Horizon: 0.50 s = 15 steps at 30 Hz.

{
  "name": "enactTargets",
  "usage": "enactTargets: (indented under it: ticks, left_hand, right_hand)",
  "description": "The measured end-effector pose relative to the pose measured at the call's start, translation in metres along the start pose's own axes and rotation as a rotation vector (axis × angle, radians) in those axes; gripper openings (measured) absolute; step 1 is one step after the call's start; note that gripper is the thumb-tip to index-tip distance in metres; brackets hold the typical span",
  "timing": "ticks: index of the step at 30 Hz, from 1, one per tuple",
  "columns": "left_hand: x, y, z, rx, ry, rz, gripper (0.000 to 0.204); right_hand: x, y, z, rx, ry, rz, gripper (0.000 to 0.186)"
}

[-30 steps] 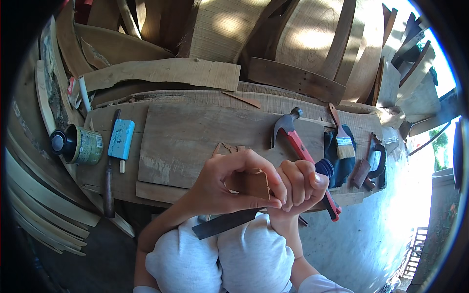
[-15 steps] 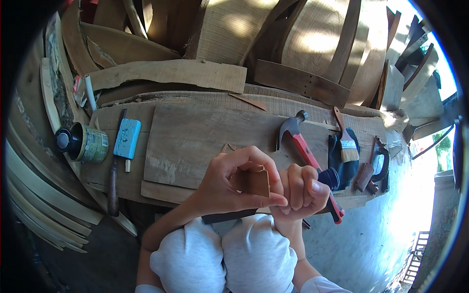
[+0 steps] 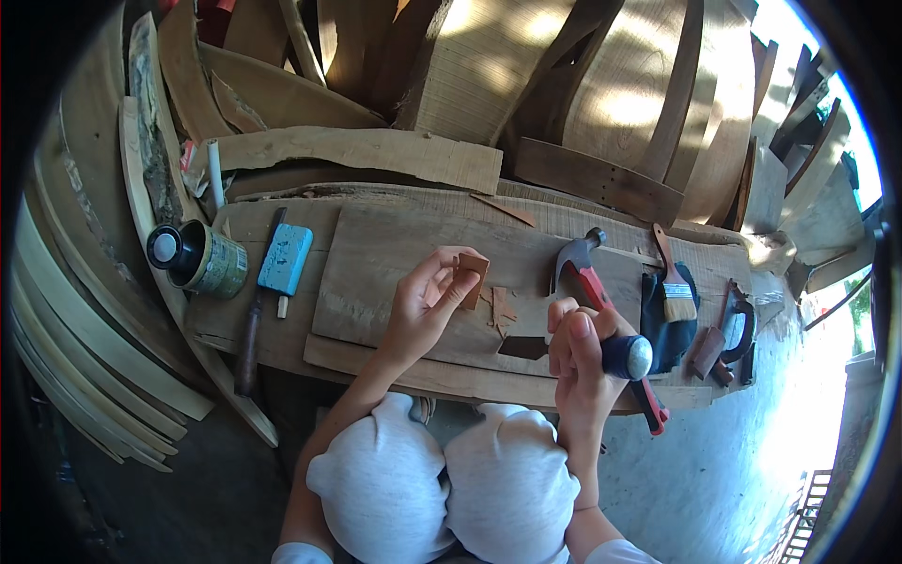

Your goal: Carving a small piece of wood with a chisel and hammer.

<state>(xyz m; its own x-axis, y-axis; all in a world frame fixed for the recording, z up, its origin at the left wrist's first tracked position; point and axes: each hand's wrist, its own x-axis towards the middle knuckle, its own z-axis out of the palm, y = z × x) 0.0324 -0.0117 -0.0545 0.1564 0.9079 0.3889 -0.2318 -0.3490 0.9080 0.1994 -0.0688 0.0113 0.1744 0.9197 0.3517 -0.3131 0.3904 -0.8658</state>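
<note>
Over the wooden board, my left hand (image 3: 427, 305) pinches a small, thin brown wood piece (image 3: 477, 273) between thumb and fingers. My right hand (image 3: 584, 350) is closed around the dark blue, round-ended handle (image 3: 627, 357) of a bladed tool. Its broad dark blade (image 3: 523, 347) points left, low over the board's near edge; my fist hides where blade and handle join. Small wood scraps (image 3: 500, 305) lie on the board (image 3: 404, 244) between my hands. Just beyond my right hand lies a claw hammer (image 3: 584, 263) with a red handle, partly covered by that hand.
A blue block (image 3: 286, 258) lies beside a long dark-handled tool (image 3: 246, 362) at left, near a tin with a black-topped container (image 3: 211, 263). At right are a paintbrush (image 3: 676, 291) on dark cloth and a hand plane (image 3: 738, 324). Wooden planks (image 3: 376, 150) crowd the back.
My hands have moved apart, the left away and the right nearer the right side. The blade, mostly hidden before, now shows over the board. The view has shifted slightly.
</note>
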Motion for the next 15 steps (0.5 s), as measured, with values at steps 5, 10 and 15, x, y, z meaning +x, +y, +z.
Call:
enactTargets:
  ticks: [5, 10, 15]
  left_hand:
    - [-0.003, -0.007, -0.006, 0.084, 0.108, 0.056, 0.008]
    - [0.0, 0.006, -0.004, 0.424, 0.08, 0.208, 0.009]
    - [0.0, 0.006, -0.004, 0.449, 0.041, 0.243, 0.012]
  right_hand:
    - [0.004, -0.011, 0.006, 0.057, 0.026, -0.003, 0.037]
    - [0.004, -0.02, -0.012, -0.257, -0.15, 0.14, 0.04]
    - [0.001, -0.017, -0.005, -0.199, -0.051, 0.063, 0.045]
